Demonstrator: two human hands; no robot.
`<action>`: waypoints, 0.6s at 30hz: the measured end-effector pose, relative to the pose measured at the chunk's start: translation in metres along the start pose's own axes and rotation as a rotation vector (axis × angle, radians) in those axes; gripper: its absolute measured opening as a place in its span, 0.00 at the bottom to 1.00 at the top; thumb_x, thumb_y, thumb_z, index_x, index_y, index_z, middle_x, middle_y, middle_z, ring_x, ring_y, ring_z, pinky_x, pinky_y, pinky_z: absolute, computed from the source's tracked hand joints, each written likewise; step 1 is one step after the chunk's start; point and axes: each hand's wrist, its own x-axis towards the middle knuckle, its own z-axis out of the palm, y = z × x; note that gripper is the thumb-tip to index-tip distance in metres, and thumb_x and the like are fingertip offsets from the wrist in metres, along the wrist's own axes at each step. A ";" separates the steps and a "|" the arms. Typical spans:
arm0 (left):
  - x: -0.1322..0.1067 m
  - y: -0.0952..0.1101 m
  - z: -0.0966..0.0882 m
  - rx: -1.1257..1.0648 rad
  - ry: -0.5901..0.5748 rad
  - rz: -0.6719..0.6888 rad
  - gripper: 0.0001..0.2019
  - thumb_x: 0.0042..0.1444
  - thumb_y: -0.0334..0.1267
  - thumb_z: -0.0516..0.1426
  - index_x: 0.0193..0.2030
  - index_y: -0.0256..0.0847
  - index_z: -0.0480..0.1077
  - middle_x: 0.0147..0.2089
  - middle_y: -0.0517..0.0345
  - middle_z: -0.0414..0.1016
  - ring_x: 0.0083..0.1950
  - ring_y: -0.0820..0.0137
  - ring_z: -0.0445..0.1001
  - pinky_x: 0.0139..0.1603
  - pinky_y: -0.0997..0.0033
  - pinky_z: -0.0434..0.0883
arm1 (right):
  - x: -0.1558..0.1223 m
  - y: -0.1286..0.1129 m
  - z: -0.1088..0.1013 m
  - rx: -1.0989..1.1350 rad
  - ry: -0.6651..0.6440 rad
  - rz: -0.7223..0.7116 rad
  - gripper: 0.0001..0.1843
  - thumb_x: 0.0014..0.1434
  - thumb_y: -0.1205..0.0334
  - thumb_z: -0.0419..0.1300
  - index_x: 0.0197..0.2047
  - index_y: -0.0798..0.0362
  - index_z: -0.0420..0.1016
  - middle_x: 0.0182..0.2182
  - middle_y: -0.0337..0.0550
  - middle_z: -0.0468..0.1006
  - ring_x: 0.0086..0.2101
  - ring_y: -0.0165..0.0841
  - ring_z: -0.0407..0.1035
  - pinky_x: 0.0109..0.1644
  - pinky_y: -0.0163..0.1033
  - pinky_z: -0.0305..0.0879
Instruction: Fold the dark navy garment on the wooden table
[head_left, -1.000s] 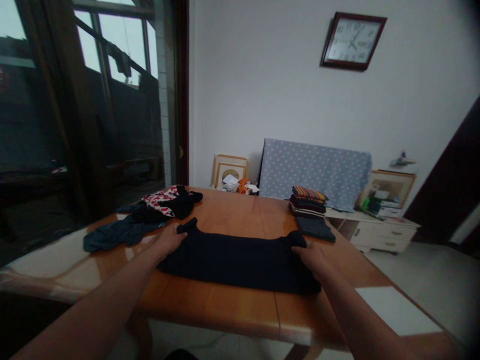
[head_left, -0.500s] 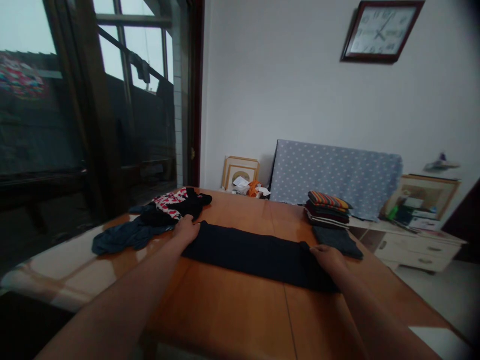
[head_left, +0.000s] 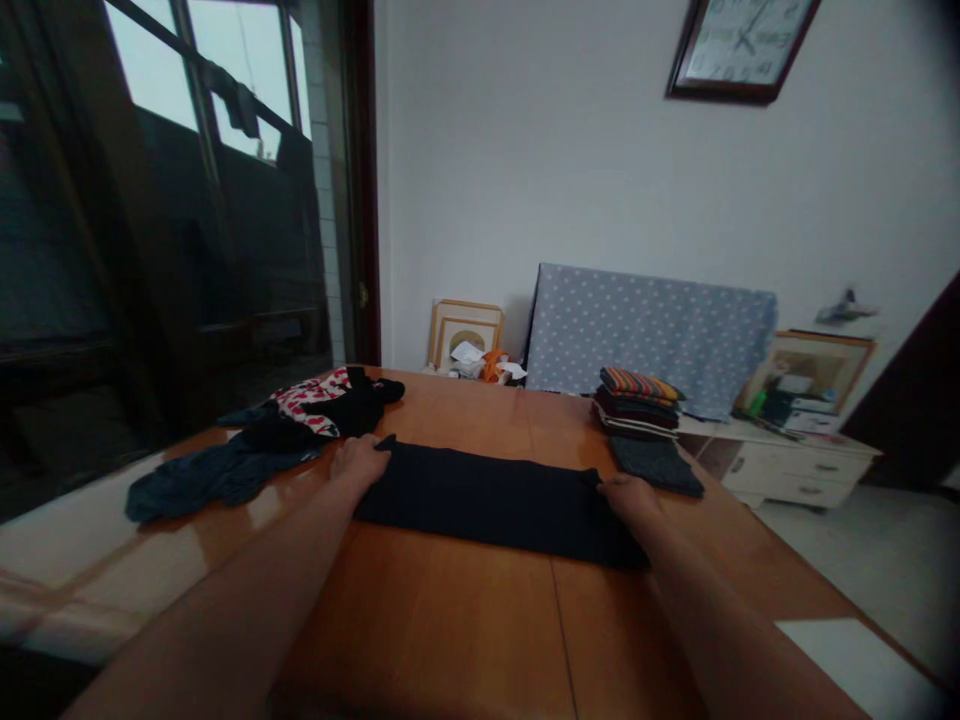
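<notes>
A dark navy folded garment (head_left: pixel 487 502) lies as a long flat strip across the wooden table (head_left: pixel 442 620); its exact kind cannot be made out. My left hand (head_left: pixel 360 463) pinches its far left corner, where a small tip of cloth sticks up past the fingers. At the far right corner, my right hand (head_left: pixel 628 497) grips the edge between thumb and fingers. My right wrist and forearm cover part of the garment's right end.
Left of the garment lies a loose heap of clothes (head_left: pixel 315 408), with a crumpled blue-grey garment (head_left: pixel 202 480) in front. Beyond my right hand stands a stack of folded clothes (head_left: pixel 637 405) beside a folded dark grey garment (head_left: pixel 655 464). A white drawer cabinet (head_left: pixel 795 470) is behind.
The view has turned slightly right and down, so the room sits further left and higher in the picture. Both hands keep their hold on the garment's corners, which lies much as before.
</notes>
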 end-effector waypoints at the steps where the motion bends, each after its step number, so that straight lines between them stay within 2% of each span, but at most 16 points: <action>1: -0.002 -0.001 0.001 -0.002 0.024 0.010 0.18 0.54 0.49 0.58 0.50 0.47 0.76 0.54 0.41 0.75 0.55 0.46 0.73 0.50 0.54 0.68 | 0.000 0.001 0.000 0.002 -0.004 0.027 0.09 0.51 0.55 0.62 0.30 0.49 0.81 0.27 0.45 0.80 0.28 0.38 0.73 0.31 0.38 0.61; 5: -0.015 -0.001 0.000 -0.063 0.184 0.039 0.15 0.58 0.48 0.55 0.47 0.49 0.77 0.55 0.43 0.73 0.56 0.45 0.70 0.50 0.50 0.66 | -0.008 -0.002 -0.005 0.094 0.090 0.049 0.15 0.53 0.50 0.58 0.36 0.48 0.80 0.30 0.44 0.80 0.32 0.39 0.72 0.33 0.39 0.60; 8: -0.024 0.004 -0.007 -0.139 0.288 0.070 0.12 0.58 0.45 0.55 0.44 0.47 0.76 0.54 0.44 0.74 0.58 0.45 0.68 0.53 0.48 0.64 | -0.026 -0.012 -0.012 0.346 0.158 0.023 0.16 0.50 0.50 0.58 0.36 0.51 0.79 0.28 0.42 0.78 0.30 0.37 0.70 0.32 0.38 0.60; 10: -0.030 0.008 -0.015 -0.261 0.305 0.072 0.11 0.57 0.44 0.56 0.42 0.44 0.74 0.49 0.45 0.76 0.56 0.48 0.70 0.53 0.51 0.65 | -0.042 -0.019 -0.019 0.526 0.160 0.015 0.16 0.48 0.50 0.59 0.35 0.52 0.78 0.26 0.40 0.77 0.28 0.36 0.69 0.31 0.37 0.60; 12: -0.040 0.010 -0.025 -0.528 0.257 0.062 0.11 0.55 0.44 0.57 0.41 0.42 0.73 0.41 0.49 0.77 0.48 0.54 0.73 0.48 0.57 0.68 | -0.060 -0.025 -0.029 0.659 0.169 0.031 0.16 0.46 0.51 0.61 0.34 0.52 0.77 0.25 0.38 0.75 0.28 0.35 0.68 0.30 0.36 0.60; 14: -0.054 0.007 -0.039 -0.856 0.153 0.067 0.12 0.52 0.43 0.58 0.40 0.40 0.72 0.35 0.55 0.76 0.40 0.61 0.75 0.41 0.64 0.70 | -0.079 -0.027 -0.041 0.757 0.173 0.068 0.15 0.45 0.51 0.62 0.34 0.51 0.76 0.24 0.37 0.75 0.27 0.34 0.67 0.29 0.36 0.59; 16: -0.071 -0.003 -0.055 -1.104 0.044 0.096 0.14 0.49 0.43 0.60 0.40 0.39 0.72 0.32 0.58 0.75 0.35 0.64 0.74 0.37 0.67 0.70 | -0.101 -0.023 -0.054 0.831 0.152 0.077 0.15 0.46 0.51 0.63 0.35 0.50 0.76 0.26 0.38 0.76 0.29 0.35 0.69 0.30 0.36 0.61; 18: -0.092 -0.019 -0.073 -1.234 -0.031 0.134 0.15 0.46 0.43 0.62 0.41 0.38 0.72 0.33 0.59 0.76 0.34 0.66 0.74 0.36 0.69 0.70 | -0.124 -0.014 -0.067 0.853 0.118 0.043 0.13 0.47 0.51 0.63 0.35 0.50 0.77 0.30 0.40 0.78 0.33 0.37 0.71 0.34 0.37 0.63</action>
